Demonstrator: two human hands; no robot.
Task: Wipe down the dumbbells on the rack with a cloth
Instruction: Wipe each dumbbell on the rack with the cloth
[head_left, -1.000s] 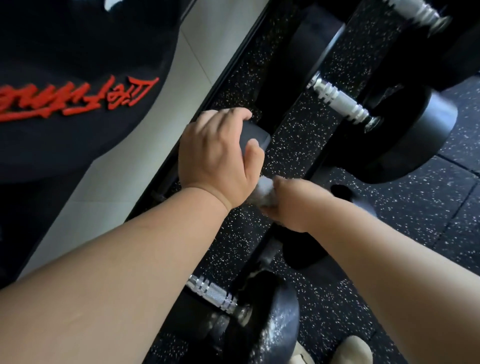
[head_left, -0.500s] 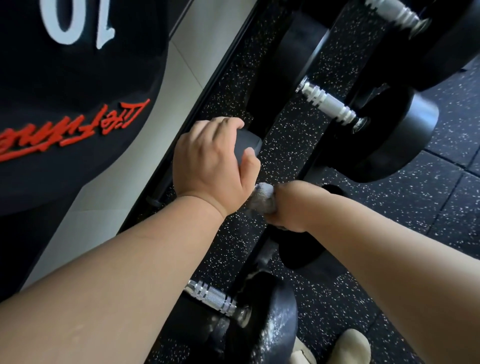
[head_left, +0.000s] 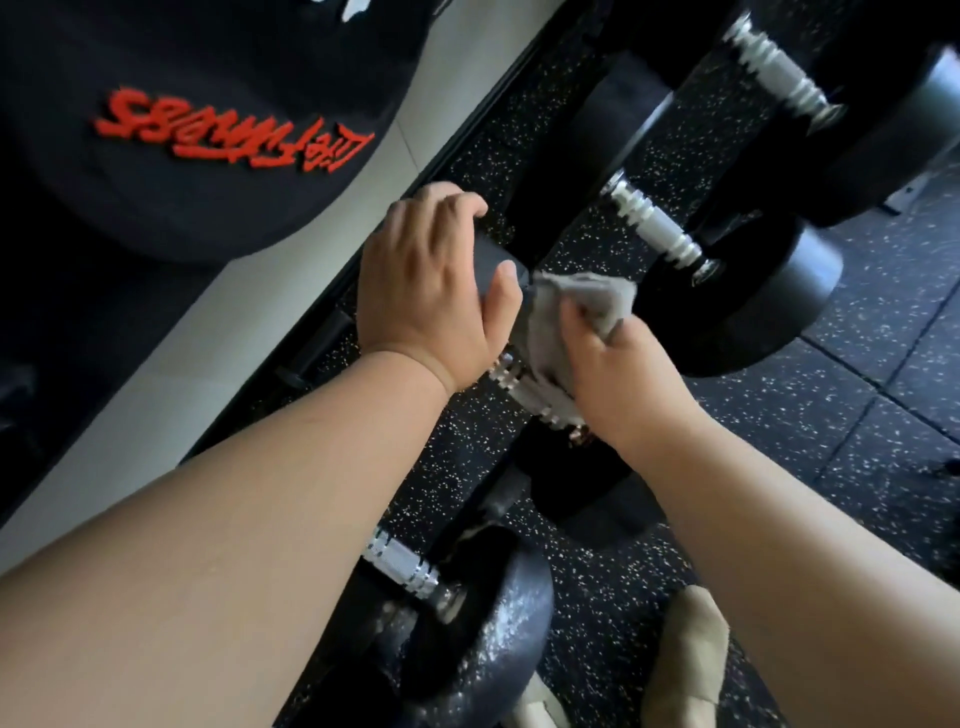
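My left hand (head_left: 431, 291) grips the far black head (head_left: 493, 265) of a small dumbbell lying across the lower rack. Its ribbed chrome handle (head_left: 511, 382) shows between my two hands. My right hand (head_left: 618, 379) holds a grey cloth (head_left: 587, 304) bunched against the handle and the inner face of that head. The near head (head_left: 587, 499) of this dumbbell is mostly hidden under my right wrist.
More black dumbbells sit on the rack: one beyond (head_left: 737, 296), another at top right (head_left: 779, 73), one nearer (head_left: 467, 618). A big black weight with red lettering (head_left: 208, 130) hangs at upper left. Speckled rubber floor (head_left: 857, 415) lies on the right, a shoe (head_left: 685, 654) below.
My right hand has slid up the handle toward the far head, and more of the grey cloth now shows. The chrome handle is uncovered below my left hand.
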